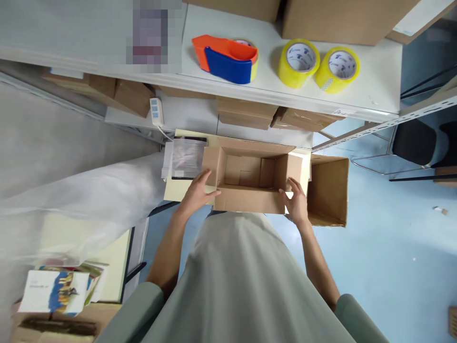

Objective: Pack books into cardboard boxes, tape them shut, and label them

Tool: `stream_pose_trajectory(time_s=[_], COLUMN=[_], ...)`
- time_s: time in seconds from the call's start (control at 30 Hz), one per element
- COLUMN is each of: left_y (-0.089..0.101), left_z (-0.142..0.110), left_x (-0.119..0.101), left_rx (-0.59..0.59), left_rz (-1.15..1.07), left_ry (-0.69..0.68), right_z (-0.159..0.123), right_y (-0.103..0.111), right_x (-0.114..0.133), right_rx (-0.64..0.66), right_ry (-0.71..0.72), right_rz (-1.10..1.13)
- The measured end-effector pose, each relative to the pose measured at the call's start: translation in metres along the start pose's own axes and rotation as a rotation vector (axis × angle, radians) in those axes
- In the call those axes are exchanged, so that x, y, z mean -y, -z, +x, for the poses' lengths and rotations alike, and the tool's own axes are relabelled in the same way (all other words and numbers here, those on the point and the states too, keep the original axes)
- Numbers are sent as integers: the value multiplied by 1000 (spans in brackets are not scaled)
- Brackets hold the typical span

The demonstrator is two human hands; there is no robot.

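Note:
An open cardboard box (pixel 250 200) sits in front of me on a small cream table (pixel 172 191), its flaps folded outward. Its inside shows bare cardboard. My left hand (pixel 197 194) holds the near left corner, thumb by the front flap and fingers on the left side flap. At the near right corner, my right hand (pixel 296 202) grips the box in a similar way, fingers bent over the right flap. Just left of the box lies a stack of clear plastic bags (pixel 187 158) on something dark.
On the shelf (pixel 266 97) above are an orange and blue tape dispenser (pixel 228 59) and two yellow tape rolls (pixel 299 63). A larger open carton (pixel 328 190) stands at the right. Plastic sheeting (pixel 107 190) bulges in from the left. A power strip (pixel 156 112) lies behind; a chair (pixel 410 143) stands far right.

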State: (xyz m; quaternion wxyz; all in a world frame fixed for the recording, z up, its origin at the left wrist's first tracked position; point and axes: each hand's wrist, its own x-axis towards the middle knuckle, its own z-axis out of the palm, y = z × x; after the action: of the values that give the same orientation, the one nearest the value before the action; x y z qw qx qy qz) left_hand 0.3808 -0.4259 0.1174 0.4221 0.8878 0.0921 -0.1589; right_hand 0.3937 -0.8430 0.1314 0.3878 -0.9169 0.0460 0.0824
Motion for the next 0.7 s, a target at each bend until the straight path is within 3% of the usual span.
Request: stream_pose_trajectory(time_s=[0.13, 0.23, 0.33, 0.47, 0.57, 0.7], left_y=[33, 58, 79, 103, 116, 117], left_z=[-5, -3, 8, 31, 55, 94], left_x=[2, 19, 57, 125, 168, 203], left_rx=[-31, -113, -188, -270, -300, -228], left_rz=[-203, -377, -468, -415, -326, -243], left_ry=[-21, -21, 48, 253, 428, 587], right_z=[-7, -11, -13, -15, -17, -12], right_y=[-12, -37, -72, -127, -170, -229], right_x=[68, 129, 186, 243, 273, 289], right_rx=[-103, -100, -60, 36, 102, 202], right_ry=[68, 166, 237, 300, 318, 299], right_rz=[-128, -181, -199, -167, -122, -58])
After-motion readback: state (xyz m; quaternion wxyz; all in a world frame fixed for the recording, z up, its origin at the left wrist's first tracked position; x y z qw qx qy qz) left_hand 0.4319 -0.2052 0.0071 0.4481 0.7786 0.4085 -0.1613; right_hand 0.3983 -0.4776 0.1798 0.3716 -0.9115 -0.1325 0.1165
